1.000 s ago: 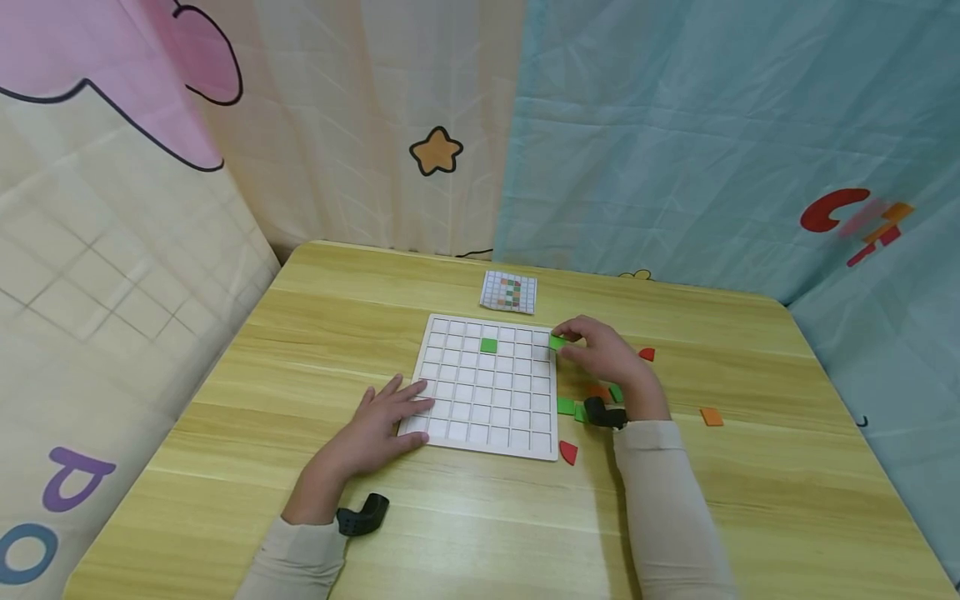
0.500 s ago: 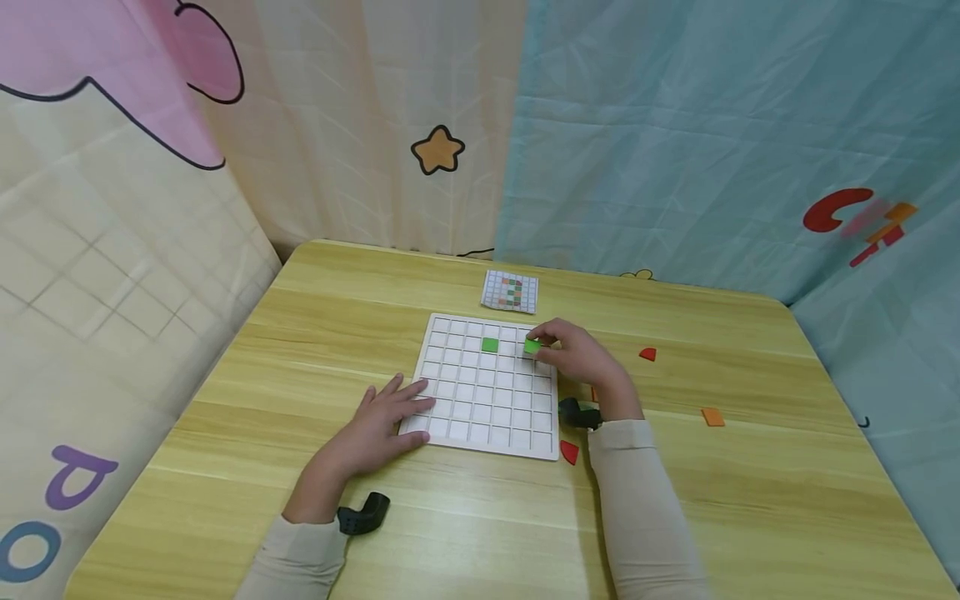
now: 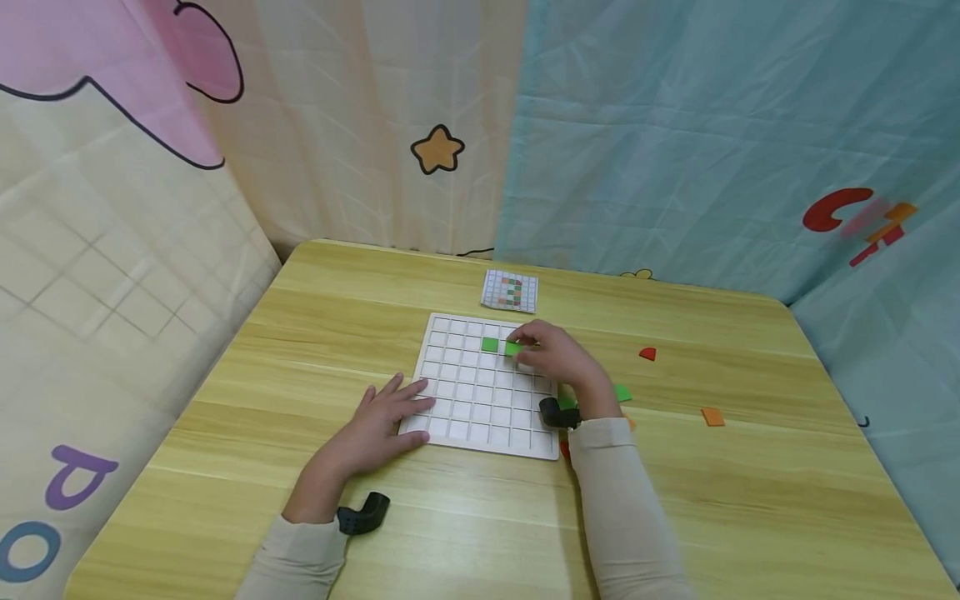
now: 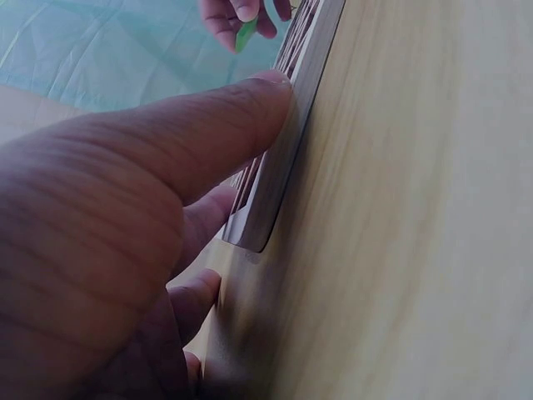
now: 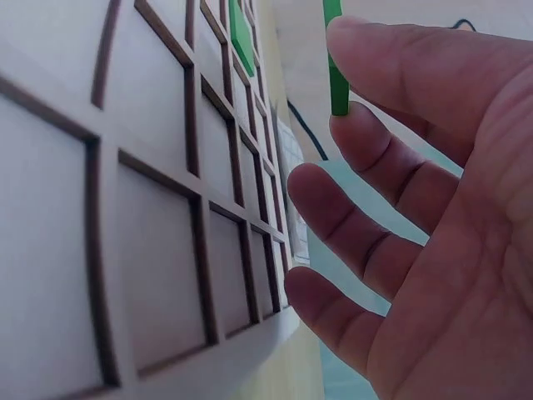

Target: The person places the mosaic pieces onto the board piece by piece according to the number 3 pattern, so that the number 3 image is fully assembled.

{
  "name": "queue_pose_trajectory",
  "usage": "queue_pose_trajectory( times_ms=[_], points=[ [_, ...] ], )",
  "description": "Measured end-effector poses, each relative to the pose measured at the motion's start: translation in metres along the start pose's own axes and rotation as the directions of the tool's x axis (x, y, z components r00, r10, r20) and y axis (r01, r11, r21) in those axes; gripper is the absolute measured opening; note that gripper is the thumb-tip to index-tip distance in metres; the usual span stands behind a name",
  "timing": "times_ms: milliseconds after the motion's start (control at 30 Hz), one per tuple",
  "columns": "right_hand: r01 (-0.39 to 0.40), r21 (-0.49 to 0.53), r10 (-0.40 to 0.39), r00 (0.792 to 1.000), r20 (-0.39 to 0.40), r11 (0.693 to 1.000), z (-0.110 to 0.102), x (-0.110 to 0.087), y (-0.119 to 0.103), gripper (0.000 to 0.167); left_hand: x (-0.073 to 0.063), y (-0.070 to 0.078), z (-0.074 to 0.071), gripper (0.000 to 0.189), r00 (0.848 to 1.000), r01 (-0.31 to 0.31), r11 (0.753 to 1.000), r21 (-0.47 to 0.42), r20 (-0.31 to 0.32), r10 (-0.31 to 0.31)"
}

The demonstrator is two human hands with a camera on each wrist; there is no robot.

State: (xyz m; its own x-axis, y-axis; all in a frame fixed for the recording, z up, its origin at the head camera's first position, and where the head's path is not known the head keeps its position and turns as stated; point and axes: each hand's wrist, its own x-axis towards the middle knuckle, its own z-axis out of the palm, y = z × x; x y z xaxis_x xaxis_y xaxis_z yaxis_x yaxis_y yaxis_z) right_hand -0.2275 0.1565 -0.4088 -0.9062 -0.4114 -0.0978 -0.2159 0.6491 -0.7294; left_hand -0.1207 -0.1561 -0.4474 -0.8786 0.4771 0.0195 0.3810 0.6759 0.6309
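A white square grid board (image 3: 480, 392) lies on the wooden table. One green square tile (image 3: 490, 344) sits in a cell of its second row from the far edge. Just right of that tile, my right hand (image 3: 553, 354) pinches another green square tile (image 5: 337, 83) between thumb and index finger; the right wrist view shows it held above the board, its other fingers apart and bent. My left hand (image 3: 378, 425) rests with spread fingers on the board's near left corner, the thumb (image 4: 250, 117) on the board's edge in the left wrist view.
Behind the board lies a small printed pattern card (image 3: 510, 292). To the right are a red quarter-round piece (image 3: 648, 354), an orange square tile (image 3: 712, 417) and a green piece (image 3: 622, 392). More pieces are partly hidden by the right wrist. Curtains stand behind the table.
My right hand has carried the green tile leftward, from the board's right edge to near the placed green tile. The left hand has stayed in place.
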Motion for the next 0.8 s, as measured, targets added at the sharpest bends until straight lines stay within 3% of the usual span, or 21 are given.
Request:
queue_pose_trajectory(
  times_ms=[233, 567, 800],
  points=[
    [-0.006, 0.005, 0.005, 1.0, 0.022, 1.0, 0.006, 0.003, 0.001, 0.026, 0.0, 0.0, 0.0, 0.052, 1.0, 0.002, 1.0, 0.008, 0.002, -0.002],
    [0.031, -0.103, -0.028, 0.999, 0.025, 0.994, 0.017, 0.007, 0.006, 0.021, 0.0, 0.001, -0.001, 0.051, 1.0, 0.002, 1.0, 0.001, 0.002, -0.002],
    [0.055, -0.12, -0.054, 0.999, 0.011, 0.991, 0.02, 0.008, 0.005, 0.021, 0.0, 0.0, -0.001, 0.052, 1.0, 0.001, 1.0, 0.004, 0.003, -0.001]
  ],
)
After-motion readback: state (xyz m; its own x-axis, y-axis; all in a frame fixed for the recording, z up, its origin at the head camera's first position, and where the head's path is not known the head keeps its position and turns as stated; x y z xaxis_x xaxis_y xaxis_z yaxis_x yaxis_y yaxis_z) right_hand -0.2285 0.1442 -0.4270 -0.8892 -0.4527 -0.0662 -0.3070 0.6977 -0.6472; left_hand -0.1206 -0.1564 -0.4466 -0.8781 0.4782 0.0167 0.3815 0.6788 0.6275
